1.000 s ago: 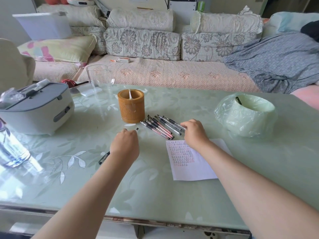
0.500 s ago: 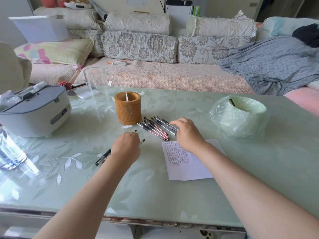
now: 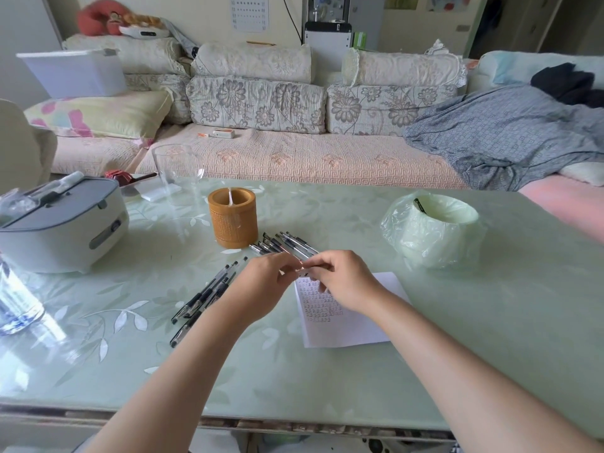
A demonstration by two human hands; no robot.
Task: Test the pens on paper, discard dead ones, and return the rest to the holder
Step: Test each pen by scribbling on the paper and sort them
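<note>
Glass-topped green table — sofa behind

A tan, woven cylindrical pen holder stood upright on the table, and just to its right front a row of clear-barrelled, dark-capped pens lay side by side. A second bunch of black-capped pens lay slanted further left, well apart from a white sheet of paper lying flat and covered in rows of reddish scribbles. A single pen, mostly hidden, was pinched between the left hand and right hand above the sheet's far edge, and a dark pen leaned inside a round bin lined with a pale green plastic bag.
</note>
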